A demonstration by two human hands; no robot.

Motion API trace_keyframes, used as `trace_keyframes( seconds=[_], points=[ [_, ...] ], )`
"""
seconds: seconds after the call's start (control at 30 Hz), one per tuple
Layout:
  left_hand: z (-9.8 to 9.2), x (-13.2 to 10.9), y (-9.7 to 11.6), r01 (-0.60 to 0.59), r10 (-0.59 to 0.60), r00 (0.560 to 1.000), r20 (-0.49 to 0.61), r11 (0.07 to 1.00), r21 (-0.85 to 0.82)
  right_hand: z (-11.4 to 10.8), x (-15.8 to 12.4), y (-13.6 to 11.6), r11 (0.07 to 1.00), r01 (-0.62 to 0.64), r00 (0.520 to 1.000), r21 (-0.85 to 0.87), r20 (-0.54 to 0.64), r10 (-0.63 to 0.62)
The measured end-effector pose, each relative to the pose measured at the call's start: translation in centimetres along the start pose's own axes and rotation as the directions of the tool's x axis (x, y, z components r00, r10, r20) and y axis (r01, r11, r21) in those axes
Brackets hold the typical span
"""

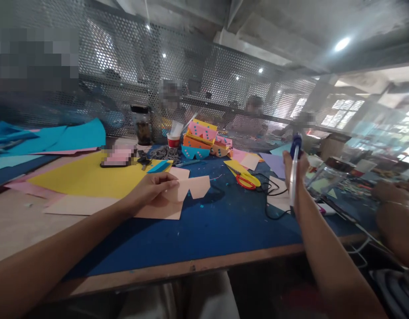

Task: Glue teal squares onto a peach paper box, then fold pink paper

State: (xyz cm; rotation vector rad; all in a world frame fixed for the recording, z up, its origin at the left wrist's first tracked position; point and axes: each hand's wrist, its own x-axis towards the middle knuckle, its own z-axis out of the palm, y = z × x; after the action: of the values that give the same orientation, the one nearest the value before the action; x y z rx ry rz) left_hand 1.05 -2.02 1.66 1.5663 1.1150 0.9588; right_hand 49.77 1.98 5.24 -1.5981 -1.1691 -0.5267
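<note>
My left hand [154, 188] pinches a peach paper cutout [198, 187] with a notched lower edge, like a mask or glasses shape. A thin strand sticks out past its right end. Under it on the blue mat lies a larger peach sheet [171, 212]. Raised at the right, my right hand [300, 166] is closed around a blue glue gun [296, 144], with a long clear glue stick [293, 181] coming out of its back. A black cord [274, 217] loops on the mat beside that hand. Red-handled scissors [246, 180] rest on yellow paper nearby.
Finished colourful paper masks [199, 139] stand at the back beside a red-and-white cup [173, 139] and a dark-lidded jar [141, 126]. Yellow sheets [81, 177], a phone [118, 156] and blue sheets [75, 137] lie left. Another person's hands [392, 192] are at the right. A perforated metal screen [198, 71] stands behind.
</note>
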Motion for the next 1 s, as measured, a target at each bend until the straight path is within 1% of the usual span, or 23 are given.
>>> trace_keyframes(
  seconds=[0.1,0.13,0.17,0.2,0.23,0.27,0.33,0.4,0.5,0.57,0.73,0.8,0.87,1.0],
  points=[
    [-0.2,0.1,-0.1,-0.046,0.047,0.999,-0.026,0.998,0.033,1.0,-1.2,-4.4,0.982,-0.053,0.997,0.182,0.069,0.041],
    [-0.3,0.1,-0.1,-0.053,0.054,0.998,-0.037,0.998,0.038,1.2,-1.8,-6.2,0.930,-0.106,0.990,0.352,0.124,0.066],
    [-0.4,0.2,-0.1,-0.056,0.058,0.997,-0.048,0.998,0.041,1.2,-2.6,-8.0,0.859,-0.150,0.977,0.490,0.209,0.051],
    [-0.5,0.2,0.0,-0.060,0.062,0.996,-0.058,0.997,0.046,1.1,-3.4,-9.8,0.798,-0.179,0.958,0.576,0.288,0.007],
    [-0.6,0.3,0.0,-0.062,0.066,0.996,-0.065,0.997,0.051,0.9,-4.3,-11.5,0.755,-0.200,0.929,0.625,0.365,-0.056],
    [-0.8,0.3,0.1,-0.063,0.067,0.995,-0.072,0.996,0.056,0.7,-5.3,-13.1,0.731,-0.221,0.889,0.645,0.442,-0.122],
    [-1.2,0.5,0.4,-0.055,0.060,0.995,-0.075,0.997,0.059,0.2,-7.1,-15.6,0.703,-0.248,0.815,0.666,0.536,-0.219],
    [-1.7,0.8,0.4,-0.051,0.055,0.996,-0.068,0.997,0.057,0.0,-8.7,-17.2,0.679,-0.288,0.739,0.676,0.608,-0.292],
    [-2.3,1.2,0.0,-0.068,0.073,0.995,-0.067,0.995,0.069,-0.1,-10.8,-18.1,0.680,-0.361,0.649,0.638,0.696,-0.309],
    [-2.6,1.5,-0.5,-0.075,0.084,0.992,-0.090,0.993,0.093,-0.1,-12.0,-18.1,0.688,-0.394,0.607,0.610,0.734,-0.304],
    [-2.8,1.2,-1.2,-0.070,0.094,0.986,-0.141,0.984,0.164,-0.4,-14.0,-17.5,0.719,-0.445,0.534,0.534,0.803,-0.266],
    [-2.9,0.9,-1.1,-0.060,0.090,0.983,-0.158,0.980,0.189,-0.6,-14.3,-17.4,0.720,-0.472,0.517,0.509,0.821,-0.242],
    [-3.0,0.6,-0.9,-0.034,0.066,0.982,-0.176,0.984,0.176,-0.7,-14.3,-17.3,0.723,-0.479,0.510,0.498,0.828,-0.233],
    [-3.2,0.4,-0.8,-0.013,0.042,0.981,-0.192,0.989,0.147,-0.9,-14.2,-17.0,0.707,-0.446,0.536,0.549,0.796,-0.281]
  ],
)
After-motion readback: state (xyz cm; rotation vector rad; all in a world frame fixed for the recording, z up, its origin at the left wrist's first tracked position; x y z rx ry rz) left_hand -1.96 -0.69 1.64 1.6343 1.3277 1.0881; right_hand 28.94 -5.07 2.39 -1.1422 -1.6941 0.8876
